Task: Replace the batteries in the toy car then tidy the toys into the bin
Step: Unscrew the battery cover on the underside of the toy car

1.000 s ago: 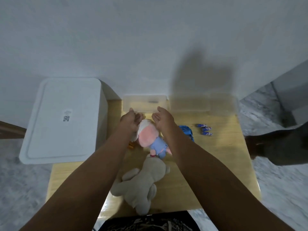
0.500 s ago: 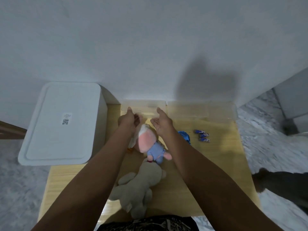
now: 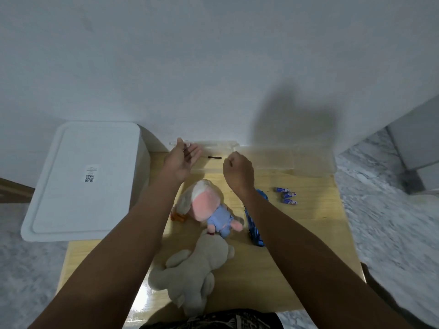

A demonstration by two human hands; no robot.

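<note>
Toy car (image 3: 255, 224): blue, lying on the wooden table (image 3: 297, 233) just right of the pink plush, largely hidden under the right forearm, so its exact pose is hard to call.
Batteries (image 3: 287, 195): three small blue cells in a loose row on the table, near the car, apart from both hands.
Left hand (image 3: 183, 160): raised over the far edge, fingers spread and relaxed, gripping nothing that can be made out.
Right hand (image 3: 237, 172): curled into a fist above the table; whether it encloses anything cannot be told.
Screwdriver (image 3: 214, 157): a thin dark tool lying between the two hands, inside the clear plastic tray (image 3: 308, 162) by the look of it.
Plush toys: pink-faced doll (image 3: 209, 205) and beige bear (image 3: 194, 269), both lying down.
Bin (image 3: 80, 181): white, lid on, left of the table.
Handling, car: likely light, rigid plastic, a bit slick; best held by the body sides, underside turned up for the battery door.
Handling, batteries: small and round, liable to roll; pinch each at mid-length.
</note>
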